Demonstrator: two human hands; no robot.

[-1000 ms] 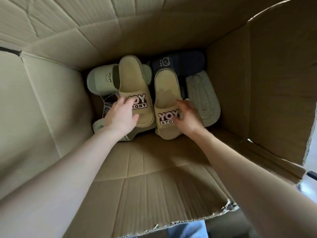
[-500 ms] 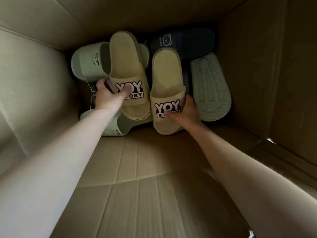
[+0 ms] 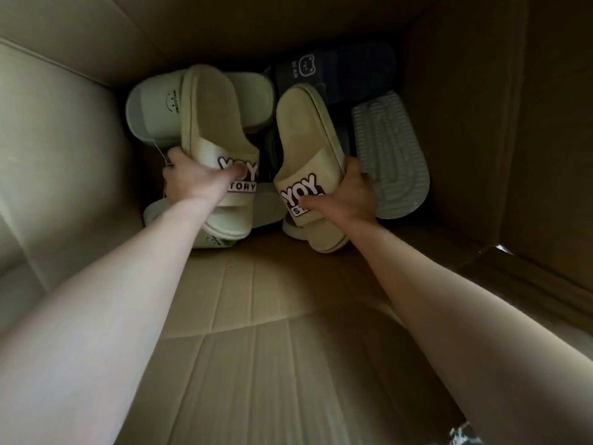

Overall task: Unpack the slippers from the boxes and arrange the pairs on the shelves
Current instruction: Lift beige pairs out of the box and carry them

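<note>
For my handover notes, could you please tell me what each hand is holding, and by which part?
The left hand grips the left yellow slipper by its strap; the right hand grips the right yellow slipper likewise.

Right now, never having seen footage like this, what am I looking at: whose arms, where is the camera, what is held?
No machine here: a person wears a camera on the head, looking down into a cardboard box. The bare arms are theirs. The left hand grips the left yellow slipper at its strap; the right hand grips the right yellow slipper likewise. Both straps read YOY. Lying in the box are a pale green slipper, a dark blue slipper with a bear mark, and a grey slipper turned sole up.
</note>
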